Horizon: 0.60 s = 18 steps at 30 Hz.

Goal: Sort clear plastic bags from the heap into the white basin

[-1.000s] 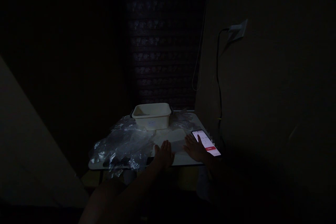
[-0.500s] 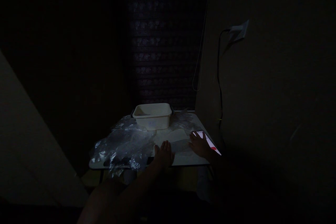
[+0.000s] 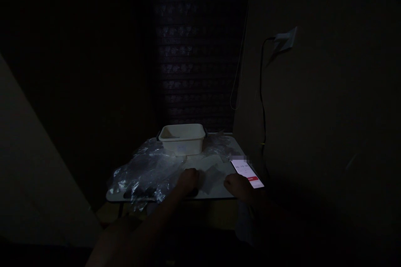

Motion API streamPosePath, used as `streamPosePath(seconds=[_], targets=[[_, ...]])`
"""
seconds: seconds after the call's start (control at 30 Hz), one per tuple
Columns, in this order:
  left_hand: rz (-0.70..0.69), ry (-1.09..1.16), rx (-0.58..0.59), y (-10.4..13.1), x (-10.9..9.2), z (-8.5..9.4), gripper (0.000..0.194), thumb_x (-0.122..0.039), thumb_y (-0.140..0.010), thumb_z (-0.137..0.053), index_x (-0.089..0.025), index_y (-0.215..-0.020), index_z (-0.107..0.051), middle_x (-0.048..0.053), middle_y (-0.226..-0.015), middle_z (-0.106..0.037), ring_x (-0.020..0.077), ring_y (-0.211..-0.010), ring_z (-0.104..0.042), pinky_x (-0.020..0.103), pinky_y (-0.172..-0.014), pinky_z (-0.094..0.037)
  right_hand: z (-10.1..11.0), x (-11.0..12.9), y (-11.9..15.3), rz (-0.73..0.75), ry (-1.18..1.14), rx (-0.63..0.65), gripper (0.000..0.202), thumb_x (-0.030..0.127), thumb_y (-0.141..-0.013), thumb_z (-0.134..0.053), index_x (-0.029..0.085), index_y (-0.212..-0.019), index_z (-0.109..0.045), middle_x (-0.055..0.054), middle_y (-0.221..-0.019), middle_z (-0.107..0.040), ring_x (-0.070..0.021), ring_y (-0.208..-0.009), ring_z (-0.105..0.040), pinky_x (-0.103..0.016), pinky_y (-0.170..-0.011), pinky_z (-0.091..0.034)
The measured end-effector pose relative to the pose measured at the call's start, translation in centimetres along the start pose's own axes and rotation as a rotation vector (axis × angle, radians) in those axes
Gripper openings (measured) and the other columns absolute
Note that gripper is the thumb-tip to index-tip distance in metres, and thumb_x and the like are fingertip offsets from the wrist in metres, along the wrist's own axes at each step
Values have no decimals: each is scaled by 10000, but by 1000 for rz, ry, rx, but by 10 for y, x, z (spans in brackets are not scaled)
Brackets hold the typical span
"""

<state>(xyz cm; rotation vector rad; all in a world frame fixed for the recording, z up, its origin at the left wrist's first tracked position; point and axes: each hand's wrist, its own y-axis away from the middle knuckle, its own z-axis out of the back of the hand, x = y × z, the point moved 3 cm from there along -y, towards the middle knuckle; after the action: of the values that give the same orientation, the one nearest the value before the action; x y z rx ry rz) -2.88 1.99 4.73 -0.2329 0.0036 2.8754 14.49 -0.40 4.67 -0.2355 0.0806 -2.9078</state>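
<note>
In dim light, my left hand [image 3: 188, 180] is closed near the front edge of a small white table [image 3: 224, 192], at the left end of a thin translucent sheet [image 3: 212, 177]. Whether its fingers grip anything is too dark to tell. My right hand [image 3: 237, 185] is also closed, to the right of the sheet and beside a lit phone [image 3: 247, 172]; what its fingers hold, if anything, cannot be made out. Crumpled clear plastic [image 3: 145, 171] covers the table's left side.
A white tub [image 3: 182, 146] stands at the back of the table, with more clear plastic [image 3: 219, 144] to its right. A dark cable [image 3: 262, 100] hangs from a wall socket [image 3: 285, 41] on the right. A dark blind [image 3: 188, 50] is behind.
Both hands have gone from spread fingers to closed. My left hand moved slightly left, and my right hand drew back toward me, uncovering more of the phone screen. The thin sheet has shifted.
</note>
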Motion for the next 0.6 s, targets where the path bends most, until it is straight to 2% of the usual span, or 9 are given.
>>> streamPosePath(seconds=[0.03, 0.13, 0.2, 0.27, 0.4, 0.5, 0.6], targets=[[-24, -1, -3, -1, 0, -2, 386, -276, -771, -181, -116, -775, -532, 115, -782, -555, 171, -704, -514, 261, -577, -364, -4, -2, 2, -35, -83, 77, 253, 282, -687, -331, 152, -662, -547, -63, -686, -593, -146, -622, -533, -215, -475, -339], [-127, -44, -30, 0, -3, -7, 251, -216, -707, -317, -107, -777, -532, 124, -783, -550, 189, -721, -506, 272, -602, -358, -18, -10, 6, -143, -404, 413, 334, 309, -704, -304, 116, -528, -512, -63, -492, -564, -113, -435, -512, -198, -403, -348], [-169, -43, -37, 2, -6, -11, 229, -197, -684, -346, -103, -772, -536, 127, -778, -548, 194, -734, -500, 270, -612, -353, -22, -12, 8, -192, -594, 544, 386, 309, -721, -268, 118, -450, -465, -45, -398, -519, -95, -353, -478, -191, -371, -348], [-179, 8, -32, 2, -9, -13, 232, -202, -686, -344, -103, -749, -544, 124, -756, -552, 187, -719, -501, 258, -601, -352, -21, -13, 6, -221, -740, 541, 369, 295, -723, -266, 124, -448, -442, -27, -370, -500, -85, -327, -464, -183, -356, -346], [-106, 289, 20, -4, -14, -14, 179, -176, -634, -397, -112, -657, -563, 93, -690, -567, 173, -677, -505, 247, -596, -340, -20, -11, -1, -277, -888, 431, 195, 227, -689, -327, 132, -557, -433, -4, -407, -517, -76, -322, -461, -173, -347, -339], [-57, 413, 54, -9, -18, -13, 155, -139, -594, -412, -119, -586, -565, 64, -635, -572, 165, -663, -506, 239, -587, -339, -21, -7, -7, -223, -814, 386, 159, 209, -668, -337, 128, -588, -449, -25, -489, -547, -72, -319, -451, -180, -341, -327], [-15, 518, 103, -10, -21, -13, 151, -132, -582, -411, -121, -512, -544, 39, -528, -558, 149, -595, -512, 219, -528, -347, -20, -6, -10, -166, -566, 280, 168, 236, -633, -376, 121, -594, -493, -65, -573, -567, -105, -417, -498, -193, -374, -324]])
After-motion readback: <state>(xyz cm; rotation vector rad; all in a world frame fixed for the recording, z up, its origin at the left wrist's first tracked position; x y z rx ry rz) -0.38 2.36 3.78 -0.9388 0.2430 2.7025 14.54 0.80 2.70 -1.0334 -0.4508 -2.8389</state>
